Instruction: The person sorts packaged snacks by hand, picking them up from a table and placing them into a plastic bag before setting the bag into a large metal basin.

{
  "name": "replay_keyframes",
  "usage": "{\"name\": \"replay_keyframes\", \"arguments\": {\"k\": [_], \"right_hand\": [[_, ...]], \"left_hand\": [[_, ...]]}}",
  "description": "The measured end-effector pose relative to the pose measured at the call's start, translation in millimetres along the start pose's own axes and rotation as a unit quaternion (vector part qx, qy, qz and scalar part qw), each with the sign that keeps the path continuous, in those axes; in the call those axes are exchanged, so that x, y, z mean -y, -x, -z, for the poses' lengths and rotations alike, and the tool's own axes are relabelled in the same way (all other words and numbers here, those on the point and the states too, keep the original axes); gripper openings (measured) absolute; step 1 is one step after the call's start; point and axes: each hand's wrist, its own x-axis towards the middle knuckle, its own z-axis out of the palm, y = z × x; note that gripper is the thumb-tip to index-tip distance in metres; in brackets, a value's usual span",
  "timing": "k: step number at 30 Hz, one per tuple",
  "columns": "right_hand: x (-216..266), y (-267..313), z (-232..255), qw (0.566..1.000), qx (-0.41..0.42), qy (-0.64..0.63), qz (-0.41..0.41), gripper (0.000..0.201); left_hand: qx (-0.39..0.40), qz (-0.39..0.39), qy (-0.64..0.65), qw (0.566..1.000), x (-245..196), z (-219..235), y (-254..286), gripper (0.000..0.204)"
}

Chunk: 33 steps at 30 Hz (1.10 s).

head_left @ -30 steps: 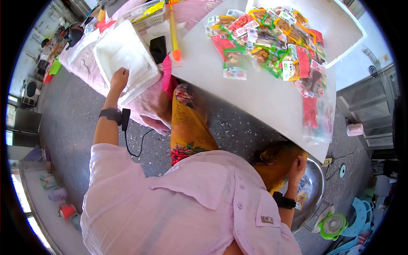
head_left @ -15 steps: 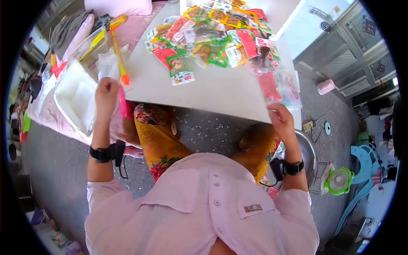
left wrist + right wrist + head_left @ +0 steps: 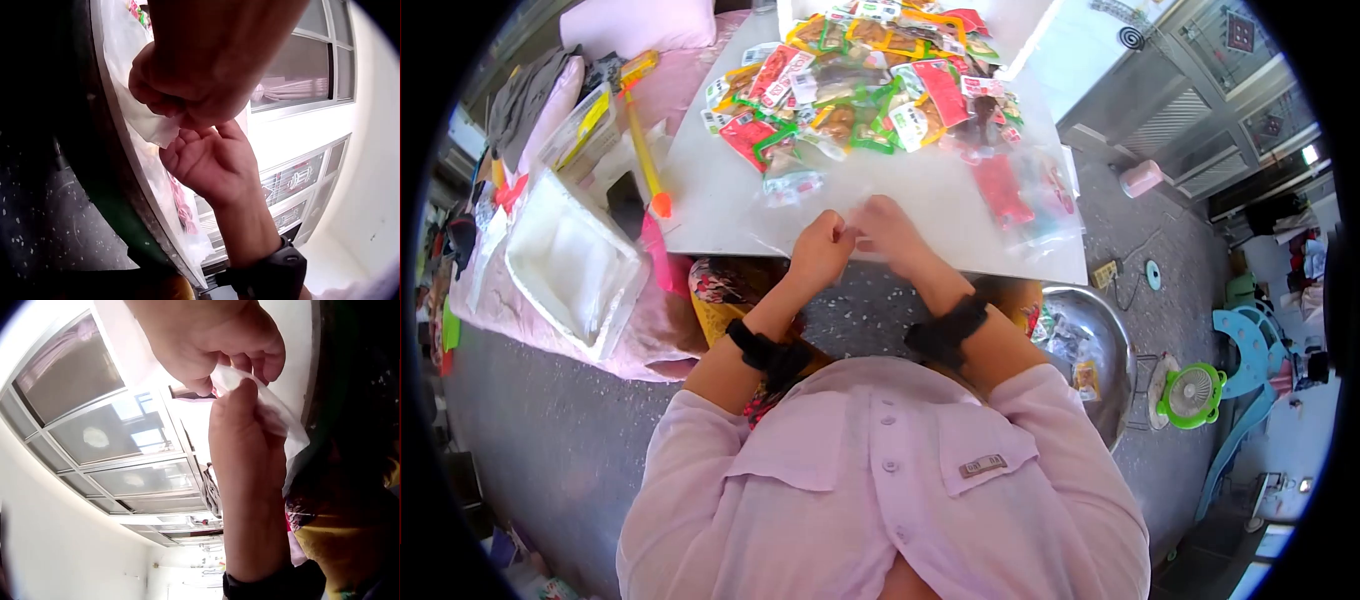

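Over the table's front edge, my two hands meet at a thin translucent plastic bag [image 3: 275, 415]. My left hand [image 3: 823, 247] grips it, thumb pressed on the film in the right wrist view. Close against it is my right hand [image 3: 888, 232], blurred in the head view; its curled fingers and thumb pinch the bag's edge in the right wrist view. Loose film [image 3: 150, 125] hangs below my left fist in the left wrist view. Farther back on the white table [image 3: 730, 220] lies a pile of sealed food packets [image 3: 860, 85] in red, green and yellow wrappers.
A clear bag with a red panel [image 3: 1005, 190] lies at the table's right. To the left stand a white foam box [image 3: 575, 260] and a yellow stick with an orange tip [image 3: 645, 160]. A metal basin [image 3: 1105, 350] holding packets sits low right, near a green fan [image 3: 1193, 395].
My left hand has left the foam box and moved right; my right hand has come up from beside the basin and across to meet it. Both now hold the plastic bag.
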Motion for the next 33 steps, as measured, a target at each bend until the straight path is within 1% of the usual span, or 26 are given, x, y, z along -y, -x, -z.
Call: {"name": "replay_keyframes", "arguments": {"k": [1, 3, 4, 7, 9, 10, 11, 12, 13, 14, 15, 17, 18, 20, 22, 23, 25, 26, 28, 29, 31, 33], "right_hand": [[-3.3, -3.5, 1.2, 1.000, 0.009, -0.011, 0.000, 0.015], [-13.4, -10.6, 3.4, 0.999, 0.031, -0.037, 0.000, 0.015], [-14.2, -11.5, 6.1, 0.999, 0.026, -0.027, 0.002, 0.015], [-13.9, -11.9, 14.6, 1.000, 0.014, -0.001, 0.015, 0.015], [-14.1, -18.0, 21.6, 0.999, 0.013, 0.017, 0.034, 0.017], [-16.0, -24.2, 25.1, 0.997, -0.027, 0.045, 0.059, 0.017], [-19.3, -31.7, 28.9, 0.992, -0.067, 0.072, 0.083, 0.017], [-19.6, -34.6, 30.8, 0.984, -0.106, 0.101, 0.106, 0.018], [-19.7, -34.7, 34.2, 0.973, -0.088, 0.170, 0.129, 0.019], [-17.6, -33.5, 39.8, 0.957, -0.068, 0.240, 0.152, 0.020], [-14.5, -32.7, 46.8, 0.934, -0.049, 0.308, 0.175, 0.022], [-8.9, -39.8, 68.2, 0.895, -0.013, 0.387, 0.219, 0.023], [-6.2, -45.1, 81.9, 0.873, 0.004, 0.425, 0.240, 0.024], [-3.0, -53.3, 113.9, 0.831, -0.119, 0.447, 0.308, 0.021], [6.0, -64.9, 145.8, 0.718, -0.242, 0.544, 0.362, 0.027], [9.6, -71.8, 159.7, 0.680, -0.266, 0.585, 0.353, 0.028], [16.6, -82.9, 179.5, 0.598, -0.311, 0.659, 0.334, 0.030], [15.5, -86.9, 185.6, 0.589, -0.304, 0.679, 0.315, 0.031], [19.2, -92.6, 191.2, 0.570, -0.294, 0.715, 0.279, 0.032], [20.7, -95.2, 194.0, 0.570, -0.283, 0.720, 0.275, 0.030], [20.7, -101.1, 199.3, 0.572, -0.258, 0.732, 0.266, 0.028], [13.5, -112.2, 214.4, 0.613, -0.211, 0.719, 0.252, 0.026]], "left_hand": [[0.004, -0.008, 0.004, 1.000, 5.0, -7.4, -2.1, 0.014], [0.011, -0.008, 0.068, 0.998, 9.3, -15.0, -4.0, 0.013], [0.015, -0.008, 0.099, 0.995, 10.4, -17.5, -5.1, 0.012], [0.003, 0.062, 0.121, 0.991, 15.6, -18.0, -10.6, 0.013], [-0.028, 0.063, 0.162, 0.984, 17.3, -13.6, -18.6, 0.011], [-0.044, 0.064, 0.183, 0.980, 15.6, -12.2, -22.1, 0.009], [-0.061, 0.035, 0.163, 0.984, 12.5, -11.2, -23.8, 0.013], [-0.045, 0.017, 0.094, 0.994, 8.6, -12.9, -22.8, 0.015], [-0.029, -0.001, 0.024, 0.999, 4.5, -15.7, -20.7, 0.017], [-0.014, -0.019, -0.045, 0.999, 1.6, -18.1, -19.3, 0.019], [-0.019, -0.045, -0.074, 0.996, 3.9, -23.0, -18.0, 0.022], [-0.025, -0.098, -0.132, 0.986, 13.7, -36.9, -14.9, 0.030], [-0.024, -0.108, -0.145, 0.983, 13.5, -39.5, -15.0, 0.031], [-0.023, -0.127, -0.170, 0.977, 14.0, -43.1, -12.6, 0.033], [-0.025, -0.104, -0.146, 0.983, 8.9, -42.4, -11.8, 0.032], [-0.029, -0.093, -0.134, 0.986, 7.2, -42.5, -12.2, 0.032], [-0.026, -0.095, -0.147, 0.984, 8.9, -44.1, -13.6, 0.032], [-0.024, -0.095, -0.154, 0.983, 9.9, -44.0, -12.7, 0.031], [-0.020, -0.072, -0.142, 0.987, 3.1, -41.7, -10.9, 0.029], [-0.018, -0.062, -0.134, 0.989, 0.1, -41.1, -10.7, 0.027], [-0.025, -0.068, -0.133, 0.988, 1.5, -41.9, -11.1, 0.026], [-0.027, -0.073, -0.132, 0.988, 2.6, -41.3, -10.3, 0.025]]}}
